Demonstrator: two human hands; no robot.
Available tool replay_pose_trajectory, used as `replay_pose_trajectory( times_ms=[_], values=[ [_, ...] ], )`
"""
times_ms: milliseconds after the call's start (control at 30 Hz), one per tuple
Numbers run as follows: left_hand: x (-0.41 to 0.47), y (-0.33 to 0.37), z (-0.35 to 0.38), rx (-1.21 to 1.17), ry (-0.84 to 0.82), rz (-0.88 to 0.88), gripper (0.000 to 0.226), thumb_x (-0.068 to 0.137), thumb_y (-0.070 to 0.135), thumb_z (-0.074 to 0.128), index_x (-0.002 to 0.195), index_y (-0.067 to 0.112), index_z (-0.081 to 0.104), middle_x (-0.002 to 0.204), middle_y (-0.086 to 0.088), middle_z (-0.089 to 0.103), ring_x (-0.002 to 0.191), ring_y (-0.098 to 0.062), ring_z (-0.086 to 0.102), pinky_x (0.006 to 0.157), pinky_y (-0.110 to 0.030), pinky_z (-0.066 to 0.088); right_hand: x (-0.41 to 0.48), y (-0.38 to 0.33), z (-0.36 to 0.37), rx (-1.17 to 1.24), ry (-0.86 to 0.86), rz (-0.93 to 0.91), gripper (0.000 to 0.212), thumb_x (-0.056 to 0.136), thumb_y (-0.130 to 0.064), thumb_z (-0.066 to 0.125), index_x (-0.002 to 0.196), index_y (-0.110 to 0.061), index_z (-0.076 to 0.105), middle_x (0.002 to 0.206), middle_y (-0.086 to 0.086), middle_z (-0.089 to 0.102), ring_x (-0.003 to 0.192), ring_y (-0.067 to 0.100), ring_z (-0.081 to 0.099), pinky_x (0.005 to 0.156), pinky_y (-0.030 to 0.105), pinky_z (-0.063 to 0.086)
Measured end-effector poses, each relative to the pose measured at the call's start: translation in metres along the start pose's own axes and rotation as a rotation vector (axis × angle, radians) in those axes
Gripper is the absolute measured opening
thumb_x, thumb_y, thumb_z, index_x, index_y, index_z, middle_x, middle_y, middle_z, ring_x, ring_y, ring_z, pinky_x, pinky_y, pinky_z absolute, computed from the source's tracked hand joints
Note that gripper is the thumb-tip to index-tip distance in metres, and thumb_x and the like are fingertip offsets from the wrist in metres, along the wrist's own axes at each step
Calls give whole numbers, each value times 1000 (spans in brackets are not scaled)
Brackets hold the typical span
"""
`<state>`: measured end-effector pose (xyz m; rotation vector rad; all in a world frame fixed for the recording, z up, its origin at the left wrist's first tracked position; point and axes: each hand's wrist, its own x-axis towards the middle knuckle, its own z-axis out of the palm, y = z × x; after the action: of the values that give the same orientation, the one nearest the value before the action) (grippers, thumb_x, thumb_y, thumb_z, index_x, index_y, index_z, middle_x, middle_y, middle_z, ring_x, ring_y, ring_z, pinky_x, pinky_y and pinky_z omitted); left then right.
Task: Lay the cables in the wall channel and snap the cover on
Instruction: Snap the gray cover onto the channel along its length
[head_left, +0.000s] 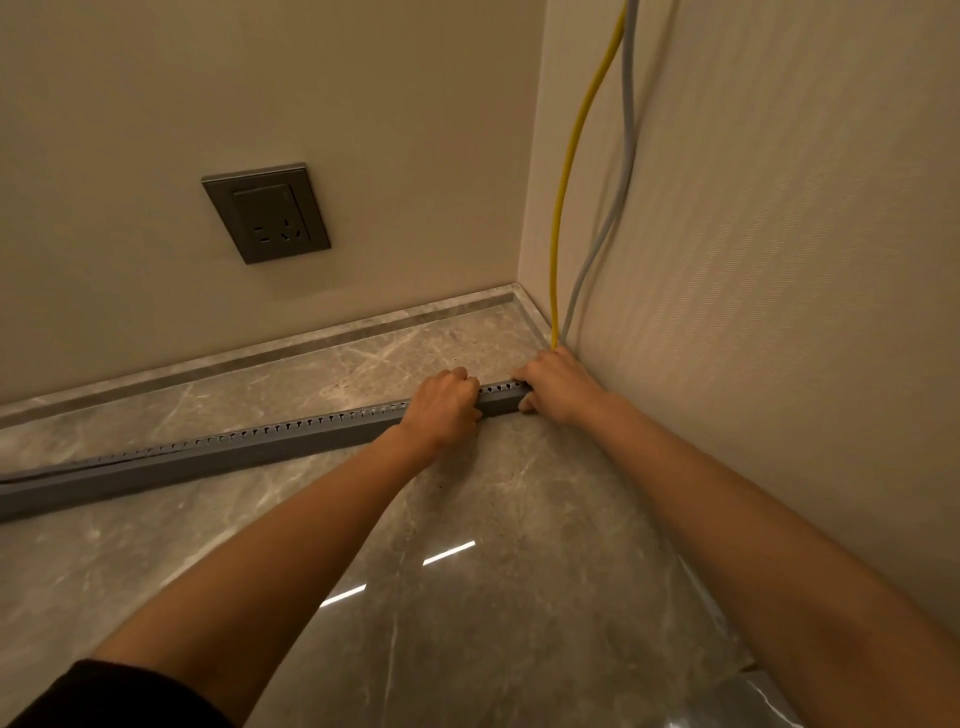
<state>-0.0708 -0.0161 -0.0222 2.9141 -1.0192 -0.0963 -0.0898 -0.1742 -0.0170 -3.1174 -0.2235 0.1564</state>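
Note:
A long grey slotted cable channel (234, 449) lies on the marble floor, running from the left edge to the right wall. My left hand (447, 402) is closed over the channel near its right end. My right hand (553, 384) grips the very end of the channel against the right wall. A yellow cable (566, 171) and a grey cable (621, 197) hang down the right wall and disappear behind my right hand. At the far left the channel's cover strip (78, 464) looks partly lifted off the channel.
A grey wall socket (266, 219) sits on the back wall above the marble skirting (260, 343). The polished marble floor (467, 571) stretches toward me. The room corner (519, 283) lies just behind my hands.

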Motion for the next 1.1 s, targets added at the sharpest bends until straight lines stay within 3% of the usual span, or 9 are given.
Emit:
replay_pose_trajectory(
  times_ms=[267, 400, 667, 867, 1100],
  values=[
    [-3, -1, 10, 244, 108, 140, 29, 97, 13, 34, 122, 2, 46, 120, -15, 52, 106, -28, 50, 88, -35, 42, -3, 2, 4, 36, 11, -46, 27, 86, -21, 59, 111, -11, 60, 114, 12, 64, 107, 27, 54, 94, 36, 37],
    [-3, 1, 9, 274, 95, 184, 32, 98, 13, 29, 124, 0, 42, 119, -18, 52, 101, -30, 53, 83, -37, 46, -4, 1, 3, 11, 20, -64, 24, 87, -20, 56, 109, -10, 59, 114, 12, 64, 109, 28, 54, 95, 36, 35],
    [1, 3, 3, 270, 87, 182, 28, 96, 8, 36, 121, 1, 47, 119, -17, 51, 103, -30, 52, 86, -37, 43, -4, 3, -5, 83, -15, -64, 21, 85, -20, 61, 100, -6, 62, 105, 16, 68, 100, 29, 58, 87, 37, 41],
    [5, 7, -3, 164, 38, 56, 25, 92, 9, 46, 116, 2, 47, 118, -19, 51, 105, -31, 50, 88, -36, 42, -8, 2, -1, 98, 11, -68, 25, 85, -19, 62, 107, -7, 62, 112, 14, 65, 106, 28, 55, 94, 39, 41],
    [7, 14, -2, 183, -5, 57, 28, 91, 8, 47, 118, 1, 47, 120, -20, 53, 107, -33, 53, 87, -38, 45, -10, 3, -2, 94, -31, -60, 36, 85, -23, 62, 115, -5, 58, 119, 14, 59, 112, 28, 50, 95, 37, 40]
  ],
)
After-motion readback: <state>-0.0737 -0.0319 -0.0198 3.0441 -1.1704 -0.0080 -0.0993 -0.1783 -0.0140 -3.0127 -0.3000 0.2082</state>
